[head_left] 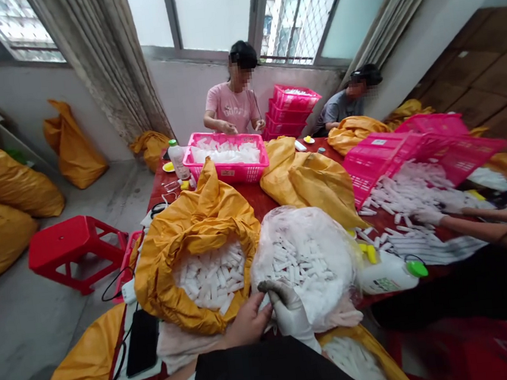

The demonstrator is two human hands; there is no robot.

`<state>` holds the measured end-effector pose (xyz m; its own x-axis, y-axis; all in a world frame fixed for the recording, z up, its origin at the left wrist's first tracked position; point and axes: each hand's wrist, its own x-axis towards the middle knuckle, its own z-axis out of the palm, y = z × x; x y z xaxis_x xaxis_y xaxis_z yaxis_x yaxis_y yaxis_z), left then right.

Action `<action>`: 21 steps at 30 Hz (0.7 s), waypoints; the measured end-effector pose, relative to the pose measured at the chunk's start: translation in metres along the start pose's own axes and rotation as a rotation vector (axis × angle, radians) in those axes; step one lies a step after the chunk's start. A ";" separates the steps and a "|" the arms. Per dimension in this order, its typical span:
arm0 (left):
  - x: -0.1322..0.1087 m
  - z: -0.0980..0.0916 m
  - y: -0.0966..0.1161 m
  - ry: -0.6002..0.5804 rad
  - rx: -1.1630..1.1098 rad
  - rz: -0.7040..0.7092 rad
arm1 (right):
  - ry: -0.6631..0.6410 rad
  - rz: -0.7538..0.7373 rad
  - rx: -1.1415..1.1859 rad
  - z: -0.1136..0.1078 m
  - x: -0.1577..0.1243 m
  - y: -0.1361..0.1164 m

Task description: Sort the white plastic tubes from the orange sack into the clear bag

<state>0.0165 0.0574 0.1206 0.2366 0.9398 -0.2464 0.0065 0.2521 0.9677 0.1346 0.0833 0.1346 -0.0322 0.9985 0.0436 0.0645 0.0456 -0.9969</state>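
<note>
Near the table's front edge, my bare left hand (249,322) and my white-gloved right hand (288,311) meet, fingers pinched together. A small white piece seems to be between them, mostly hidden by the fingers. The glove's fingertips look dark and soiled. Just beyond my left hand is an orange sack (162,270) with its mouth rolled open, holding many small white pieces (217,277). Beyond my right hand, a clear plastic bag (335,248) holds more such white pieces (299,263).
A pink basket (227,174) of white items and a folded orange sack (310,178) stand farther back. At right lie a white bottle (390,277), tipped pink baskets (378,160) and a person's gloved hands (431,217). A phone (141,342) lies left; two people sit opposite.
</note>
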 end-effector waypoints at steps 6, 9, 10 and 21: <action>0.016 0.004 0.013 0.036 0.183 0.021 | 0.046 0.071 0.115 -0.013 0.011 0.006; 0.028 0.010 0.017 -0.107 0.163 -0.014 | 0.092 0.102 0.227 -0.027 0.015 0.013; 0.031 0.011 0.019 -0.158 0.152 -0.032 | 0.101 0.116 0.264 -0.031 0.016 0.014; 0.031 0.003 0.044 -0.009 0.412 0.086 | -0.059 0.097 0.239 -0.031 0.030 0.003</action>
<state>0.0271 0.0974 0.1557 0.2622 0.9508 -0.1650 0.3738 0.0576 0.9257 0.1648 0.1138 0.1354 -0.0958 0.9942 -0.0498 -0.1671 -0.0654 -0.9838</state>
